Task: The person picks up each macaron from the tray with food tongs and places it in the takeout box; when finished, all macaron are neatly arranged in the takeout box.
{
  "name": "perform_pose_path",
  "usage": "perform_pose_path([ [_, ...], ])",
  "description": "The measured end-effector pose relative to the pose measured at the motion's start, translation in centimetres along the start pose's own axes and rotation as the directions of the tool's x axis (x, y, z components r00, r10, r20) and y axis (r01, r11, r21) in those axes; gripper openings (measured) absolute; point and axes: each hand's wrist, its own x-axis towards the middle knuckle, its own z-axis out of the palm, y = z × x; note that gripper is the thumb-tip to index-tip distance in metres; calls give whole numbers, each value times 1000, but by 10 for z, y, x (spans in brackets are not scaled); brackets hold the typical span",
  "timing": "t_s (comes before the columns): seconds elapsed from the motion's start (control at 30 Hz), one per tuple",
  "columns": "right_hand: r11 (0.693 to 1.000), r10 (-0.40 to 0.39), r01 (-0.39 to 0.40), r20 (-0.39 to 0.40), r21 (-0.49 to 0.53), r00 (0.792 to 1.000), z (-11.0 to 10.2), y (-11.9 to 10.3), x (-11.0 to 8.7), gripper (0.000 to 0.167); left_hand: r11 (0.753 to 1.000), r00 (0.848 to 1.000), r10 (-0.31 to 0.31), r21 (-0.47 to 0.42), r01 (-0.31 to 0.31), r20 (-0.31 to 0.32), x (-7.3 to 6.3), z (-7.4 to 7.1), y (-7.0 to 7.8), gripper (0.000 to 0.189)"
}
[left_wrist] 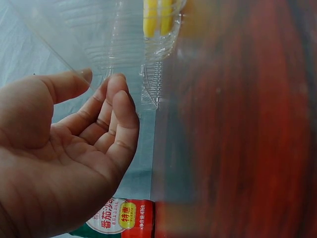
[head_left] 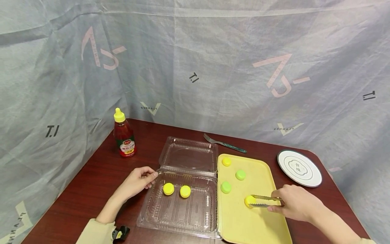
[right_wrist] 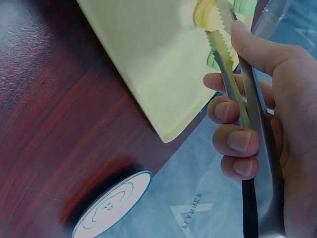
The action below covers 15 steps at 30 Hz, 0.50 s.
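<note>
My right hand (head_left: 297, 201) grips metal tongs (right_wrist: 252, 114) with serrated tips. The tips stand around a yellow macaron (head_left: 250, 201) on the yellow tray (head_left: 259, 225); whether they squeeze it I cannot tell. At the upper left corner of a clear plastic clamshell box (head_left: 179, 223), my left hand (head_left: 138, 181) pinches the rim between thumb and fingers. The box lies with its lid (head_left: 190, 154) folded back. Inside its base sit two yellow macarons, a left one (head_left: 168, 189) and a right one (head_left: 185, 191). Another yellow macaron (head_left: 226, 161) and two green ones (head_left: 240, 175) rest on the tray.
A ketchup bottle (head_left: 124, 135) with a yellow cap stands at the back left. Behind the tray lies a fork (head_left: 226, 145) with a green handle. To the right is a white plate (head_left: 300, 168) with a dark rim. Grey cloth (head_left: 195, 67) hangs behind the table.
</note>
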Motion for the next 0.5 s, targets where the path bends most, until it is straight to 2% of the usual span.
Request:
perform_pose_path([
  [0.3, 1000, -7, 7, 20, -5, 1000, -3, -1, 1, 41, 1000, 1000, 3, -1, -3, -3, -1, 1, 0, 18],
  [0.5, 998, -63, 63, -34, -8, 997, -9, 0, 0, 45, 1000, 1000, 2, -3, -2, -5, 0, 1, 0, 18],
])
